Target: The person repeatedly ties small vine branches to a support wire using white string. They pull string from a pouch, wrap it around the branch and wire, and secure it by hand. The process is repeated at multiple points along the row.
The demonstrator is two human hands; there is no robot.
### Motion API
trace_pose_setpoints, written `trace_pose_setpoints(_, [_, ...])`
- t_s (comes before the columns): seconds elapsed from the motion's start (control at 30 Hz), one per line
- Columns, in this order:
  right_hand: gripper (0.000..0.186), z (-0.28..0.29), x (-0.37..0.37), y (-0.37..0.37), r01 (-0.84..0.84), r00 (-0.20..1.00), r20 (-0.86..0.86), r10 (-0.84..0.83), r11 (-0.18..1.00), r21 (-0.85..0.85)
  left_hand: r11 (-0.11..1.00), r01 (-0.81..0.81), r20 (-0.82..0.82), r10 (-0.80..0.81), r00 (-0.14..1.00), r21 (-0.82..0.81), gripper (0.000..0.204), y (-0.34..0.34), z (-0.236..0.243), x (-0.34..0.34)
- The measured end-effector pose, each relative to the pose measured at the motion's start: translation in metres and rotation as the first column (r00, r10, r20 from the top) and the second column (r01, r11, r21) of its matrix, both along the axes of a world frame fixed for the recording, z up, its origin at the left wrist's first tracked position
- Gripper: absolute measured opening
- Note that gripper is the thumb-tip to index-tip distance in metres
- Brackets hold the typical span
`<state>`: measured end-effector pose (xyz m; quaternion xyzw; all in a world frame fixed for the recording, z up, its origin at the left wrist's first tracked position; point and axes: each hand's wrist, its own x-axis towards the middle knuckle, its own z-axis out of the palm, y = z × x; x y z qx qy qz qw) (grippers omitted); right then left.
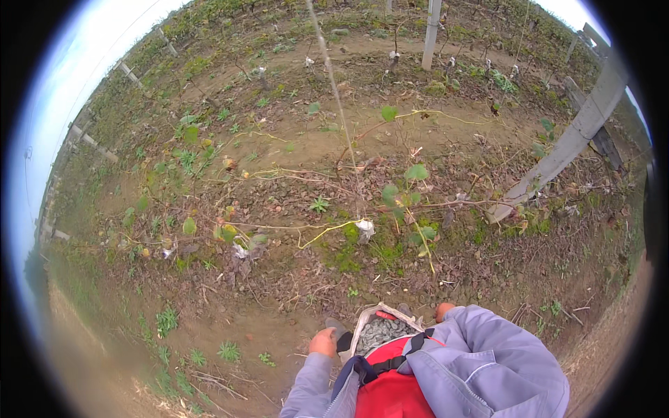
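At the bottom centre, an open pale pouch [366, 320] hangs at my waist, holding grey twisted pieces [383, 337] and a red object [387, 315], perhaps a tool handle. My left hand [323, 342] hangs left of the pouch, beside my shoe [333, 326]. My right hand [444, 311] is right of the pouch, partly behind my grey sleeve [488, 341]. The fingers of both hands are too hidden to tell what, if anything, they hold. In front, thin vines [418, 237] with yellow-green stems and white wraps [364, 230] run low across the soil.
A leaning concrete post [536, 174] stands at the right, with an upright post [430, 38] farther back. A thin pale cord [331, 76] runs from the top down to the vines. More planted rows and posts [129, 73] stretch behind, over weedy soil [279, 132].
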<state>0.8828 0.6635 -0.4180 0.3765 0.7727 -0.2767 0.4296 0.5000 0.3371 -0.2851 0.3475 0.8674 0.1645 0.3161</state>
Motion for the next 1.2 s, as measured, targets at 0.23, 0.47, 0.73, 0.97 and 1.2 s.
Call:
trace_pose_setpoints(0.23, [0.036, 0.017, -0.046, -0.050, -0.159, 0.975, 0.159, 0.155, 0.987, 0.015, 0.997, 0.074, 0.258, -0.073, 0.963, 0.005, 0.027, 0.002, -0.063, -0.012])
trace_pose_setpoints(0.47, [0.034, -0.058, -0.134, -0.101, -0.077, 0.997, 0.013, 0.077, 0.997, 0.008, 0.986, 0.070, 0.319, -0.017, 0.948, -0.155, 0.032, 0.018, -0.164, -0.072])
trace_pose_setpoints(0.73, [0.031, -0.239, -0.255, -0.048, 0.113, 0.907, -0.400, -0.130, 0.991, -0.067, 0.984, -0.163, 0.385, 0.126, 0.914, 0.066, 0.029, 0.058, -0.308, -0.067])
trace_pose_setpoints(0.97, [0.031, -0.365, -0.275, 0.067, 0.144, 0.856, -0.510, -0.083, 0.986, 0.081, 0.929, 0.334, 0.159, -0.358, 0.920, 0.160, 0.032, 0.110, -0.404, -0.062])
trace_pose_setpoints(1.2, [0.031, -0.371, -0.330, 0.114, 0.647, 0.170, -0.647, -0.744, 0.579, -0.496, 0.795, 0.603, -0.188, -0.604, 0.774, -0.070, 0.035, 0.179, -0.430, -0.105])
